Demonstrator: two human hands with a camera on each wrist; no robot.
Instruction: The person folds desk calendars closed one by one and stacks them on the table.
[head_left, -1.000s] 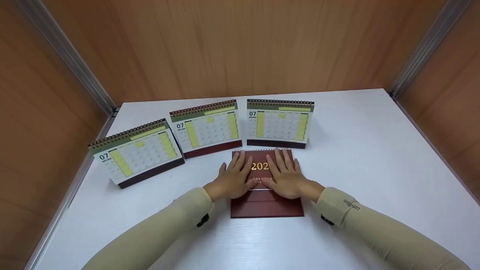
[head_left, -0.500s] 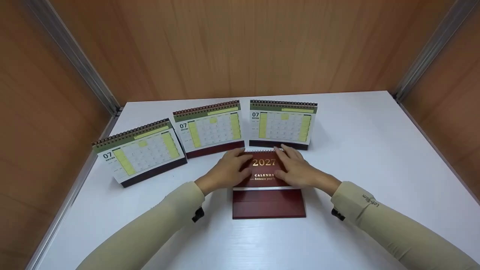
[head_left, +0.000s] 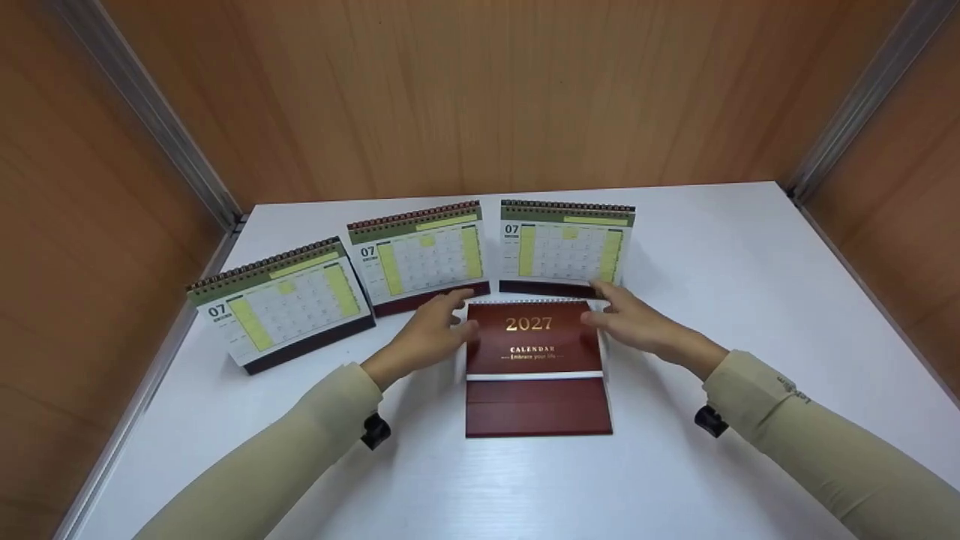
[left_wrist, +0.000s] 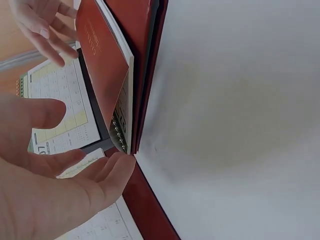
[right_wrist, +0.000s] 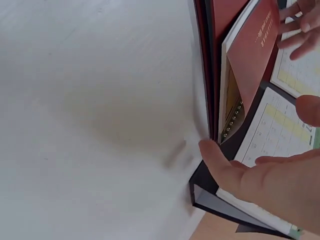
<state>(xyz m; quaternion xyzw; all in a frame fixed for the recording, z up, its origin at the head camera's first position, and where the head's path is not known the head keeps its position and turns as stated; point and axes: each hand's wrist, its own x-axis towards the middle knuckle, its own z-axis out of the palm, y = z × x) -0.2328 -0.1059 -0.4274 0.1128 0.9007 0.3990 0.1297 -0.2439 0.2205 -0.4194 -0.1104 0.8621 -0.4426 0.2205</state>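
Observation:
A dark red desk calendar [head_left: 534, 341] lies folded flat on the white table, "2027 CALENDAR" in gold on its cover. Its spiral binding is at the far edge, and the base flap sticks out toward me. At its left side is my left hand [head_left: 427, 334], fingers spread and relaxed, fingertips near the far left corner. My right hand [head_left: 637, 322] is at the opposite side, thumb over the cover's right edge. In the left wrist view the cover [left_wrist: 102, 60] bulges up from the pages near the binding. Neither hand grips anything.
Three standing desk calendars show month 07: one on the left [head_left: 285, 300], one in the middle [head_left: 424, 259] and one on the right [head_left: 566, 251], just behind the folded one. A wood-grain panel [head_left: 480, 97] rises behind the white table [head_left: 510, 487].
Both hands lay flat on the cover; they have lifted and drawn apart to its left and right sides, uncovering the gold lettering. The standing calendars have kept their places.

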